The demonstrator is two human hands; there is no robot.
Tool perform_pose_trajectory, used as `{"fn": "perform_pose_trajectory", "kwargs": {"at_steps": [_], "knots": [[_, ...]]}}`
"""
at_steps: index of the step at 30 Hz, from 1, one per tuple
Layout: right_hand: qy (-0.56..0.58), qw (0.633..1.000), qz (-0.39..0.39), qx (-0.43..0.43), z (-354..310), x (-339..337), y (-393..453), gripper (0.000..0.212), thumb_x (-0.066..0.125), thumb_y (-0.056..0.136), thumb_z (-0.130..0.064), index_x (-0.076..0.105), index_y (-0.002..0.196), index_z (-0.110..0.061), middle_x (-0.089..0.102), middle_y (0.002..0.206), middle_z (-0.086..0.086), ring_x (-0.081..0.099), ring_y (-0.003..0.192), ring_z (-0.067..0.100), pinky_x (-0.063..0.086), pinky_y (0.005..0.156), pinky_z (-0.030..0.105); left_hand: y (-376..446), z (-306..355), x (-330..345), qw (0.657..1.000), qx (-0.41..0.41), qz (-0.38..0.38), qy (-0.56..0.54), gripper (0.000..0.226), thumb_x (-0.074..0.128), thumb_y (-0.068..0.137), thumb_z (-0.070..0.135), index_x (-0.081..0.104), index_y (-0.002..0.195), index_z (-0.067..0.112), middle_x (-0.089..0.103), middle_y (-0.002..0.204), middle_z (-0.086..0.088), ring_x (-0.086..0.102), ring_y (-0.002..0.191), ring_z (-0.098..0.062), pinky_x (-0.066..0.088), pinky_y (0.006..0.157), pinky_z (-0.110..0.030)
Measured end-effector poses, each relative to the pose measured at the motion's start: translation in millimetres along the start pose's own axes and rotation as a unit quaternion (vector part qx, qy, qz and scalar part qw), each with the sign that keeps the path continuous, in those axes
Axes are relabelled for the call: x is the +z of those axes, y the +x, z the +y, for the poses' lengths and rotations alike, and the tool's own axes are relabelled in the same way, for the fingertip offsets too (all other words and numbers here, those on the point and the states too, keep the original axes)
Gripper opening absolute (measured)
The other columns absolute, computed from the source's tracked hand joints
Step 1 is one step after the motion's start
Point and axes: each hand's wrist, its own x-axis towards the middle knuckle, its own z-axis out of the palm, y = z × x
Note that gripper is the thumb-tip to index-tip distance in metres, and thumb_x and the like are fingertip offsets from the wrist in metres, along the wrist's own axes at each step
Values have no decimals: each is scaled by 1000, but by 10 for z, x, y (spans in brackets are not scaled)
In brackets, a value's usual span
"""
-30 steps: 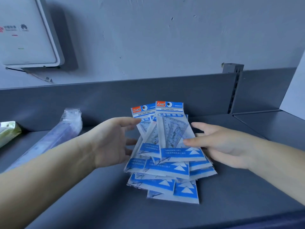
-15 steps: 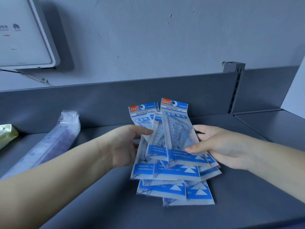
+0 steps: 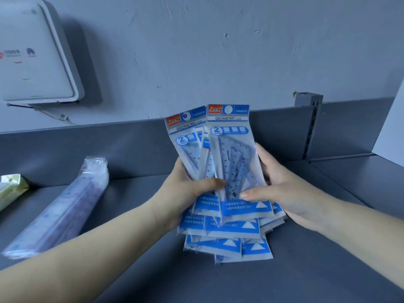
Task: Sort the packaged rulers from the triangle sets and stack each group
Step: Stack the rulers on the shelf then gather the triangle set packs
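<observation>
Grey shelf: both hands, left and right, clasp fanned blue-white triangle sets.

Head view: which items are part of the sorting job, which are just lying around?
Job:
- fanned bundle of blue-and-white packaged triangle sets, clasped by left hand and right hand
- clear-wrapped stack of long rulers on the grey shelf

Lying about:
- yellow-green packet at the left edge
- white wall-mounted box
</observation>
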Motion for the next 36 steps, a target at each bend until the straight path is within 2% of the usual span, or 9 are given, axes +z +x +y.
{"fn": "perform_pose_trajectory", "kwargs": {"at_steps": [3, 6, 10, 14, 17, 21, 25, 30, 36], "knots": [[-21, 996, 26, -85, -32, 12, 56, 103, 72, 68, -6, 15, 135, -60, 43, 132, -35, 45, 122, -9, 43, 97, 24, 42, 67, -29, 986, 150, 14, 69, 70, 77, 59, 4, 43, 116, 28, 66, 112, 1, 67, 101, -13, 56, 80, -27], [6, 991, 58, -118, -30, 30, 132, 108, 75, 69, 3, 11, 136, -52, 44, 124, -42, 43, 116, -19, 46, 82, 7, 94, 105, -68, 963, 234, 5, 130, 81, 84, 55, 13, 37, 118, 34, 60, 119, 9, 59, 112, -6, 50, 88, -20], [-1, 982, 105, -157, -57, 28, 227, 126, 79, 61, -8, -9, 141, -50, 37, 135, -37, 37, 124, -17, 40, 98, 17, 147, 128, -112, 953, 285, -20, 105, 107, 79, 62, 5, 13, 142, 33, 53, 133, 9, 52, 124, -13, 47, 98, -28], [31, 974, 101, -202, -70, 148, 258, 121, 66, 71, 19, -10, 136, -50, 50, 118, -38, 52, 108, -17, 44, 78, 3, 146, 108, -37, 942, 318, 15, 107, 112, 78, 62, 20, 2, 134, 58, 52, 129, 11, 54, 121, -7, 48, 92, -19], [29, 963, 115, -240, -3, 243, 267, 115, 64, 73, 19, -4, 133, -52, 55, 119, -35, 55, 112, -9, 47, 80, 9, 160, 71, 10, 927, 350, 49, 127, 104, 77, 67, 21, 7, 129, 67, 53, 126, 18, 55, 118, -5, 47, 95, -21], [21, 958, 134, -253, 12, 233, 297, 113, 68, 70, 17, 3, 133, -50, 53, 118, -40, 52, 114, -9, 46, 84, 9, 172, 79, 23, 925, 357, 67, 111, 100, 74, 69, 12, 11, 130, 61, 54, 124, 4, 61, 112, -10, 51, 95, -31], [-29, 948, 169, -267, -80, 165, 368, 117, 80, 66, 0, 2, 138, -52, 43, 133, -32, 42, 127, -6, 37, 104, 21, 208, 188, 71, 913, 385, 86, 102, 94, 71, 71, 6, 16, 131, 54, 55, 120, 5, 62, 110, -14, 51, 95, -38], [-64, 914, 208, -343, -385, 97, 480, 115, 83, 63, -19, 3, 136, -58, 22, 153, 4, 26, 140, 13, 31, 112, 46, 272, 433, 86, 880, 447, 119, 109, 94, 69, 75, -3, 10, 136, 38, 54, 116, -5, 65, 103, -17, 53, 90, -32], [-65, 907, 197, -366, -205, 186, 504, 105, 82, 66, -22, 11, 138, -50, 30, 148, 10, 32, 138, 18, 34, 110, 44, 194, 237, -4, 883, 436, 110, 133, 95, 67, 75, 2, 4, 135, 39, 50, 124, -11, 62, 107, -7, 50, 90, -23]]}}
